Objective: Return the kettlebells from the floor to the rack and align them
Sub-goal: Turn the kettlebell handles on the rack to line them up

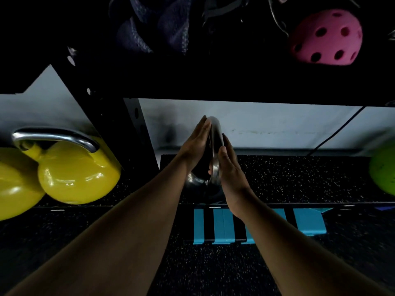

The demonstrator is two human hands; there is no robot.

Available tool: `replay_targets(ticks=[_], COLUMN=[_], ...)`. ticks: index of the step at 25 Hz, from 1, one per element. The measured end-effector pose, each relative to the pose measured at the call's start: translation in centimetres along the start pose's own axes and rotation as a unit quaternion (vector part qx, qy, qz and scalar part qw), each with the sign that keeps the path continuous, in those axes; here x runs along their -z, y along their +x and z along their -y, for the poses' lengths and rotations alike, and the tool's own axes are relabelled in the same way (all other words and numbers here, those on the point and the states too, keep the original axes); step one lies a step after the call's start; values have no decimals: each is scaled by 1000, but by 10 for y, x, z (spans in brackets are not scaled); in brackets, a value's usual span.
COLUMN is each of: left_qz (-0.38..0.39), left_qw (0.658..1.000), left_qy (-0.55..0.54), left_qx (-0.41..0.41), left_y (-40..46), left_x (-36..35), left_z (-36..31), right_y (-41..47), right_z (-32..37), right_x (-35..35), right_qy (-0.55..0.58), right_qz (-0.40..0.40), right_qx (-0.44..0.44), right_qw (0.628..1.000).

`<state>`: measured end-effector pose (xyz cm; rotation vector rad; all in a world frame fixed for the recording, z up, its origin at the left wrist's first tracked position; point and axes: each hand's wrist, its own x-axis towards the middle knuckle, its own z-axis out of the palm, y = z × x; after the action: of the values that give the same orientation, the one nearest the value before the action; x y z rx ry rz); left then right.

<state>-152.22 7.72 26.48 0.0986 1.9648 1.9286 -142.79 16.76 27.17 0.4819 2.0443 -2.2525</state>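
Observation:
A black kettlebell (197,181) with a steel handle stands on the speckled lower shelf of the rack (299,178), its handle edge-on to me. My left hand (195,146) lies flat against the handle's left side, and my right hand (229,167) presses flat against its right side, fingers straight. Left of the black upright (119,116), a yellow kettlebell (77,174) with a steel handle sits on the shelf, and a second yellow one (15,184) is beside it at the frame's edge. A green kettlebell (384,171) shows at the far right of the shelf.
Above is a dark upper shelf holding a pink perforated ball (327,37) and mesh fabric (154,26). Below the shelf's front edge lie blue and black striped blocks (256,225) on the speckled rubber floor (213,270). A black cable (335,133) runs down the pale wall.

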Motion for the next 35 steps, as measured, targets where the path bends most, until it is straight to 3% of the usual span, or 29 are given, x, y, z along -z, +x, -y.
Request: replay_targets(ticks=[20,25,29,31,35], left_qz=[-18,-1,-19,-15,30], left_qw=[1000,1000,991,981,936], left_qy=[-10,21,129,194,347], left_qx=[0,23,28,4,-49], left_y=[0,2,-5,-22,-79], left_x=[-7,-3,2,3,25], left_z=[3,-4,-9,-9,-1], right_y=[2,-3,-4,-7,-25], right_z=[-5,2,16,27,40], right_x=[-10,-9,2,14,32], right_qy=[-17,-3,-103,-225,-496], right_qz=[-46,-33,-10,-27,-93], right_qx=[25,32,-9,24,157], right_qw=[999,999,995,974,849])
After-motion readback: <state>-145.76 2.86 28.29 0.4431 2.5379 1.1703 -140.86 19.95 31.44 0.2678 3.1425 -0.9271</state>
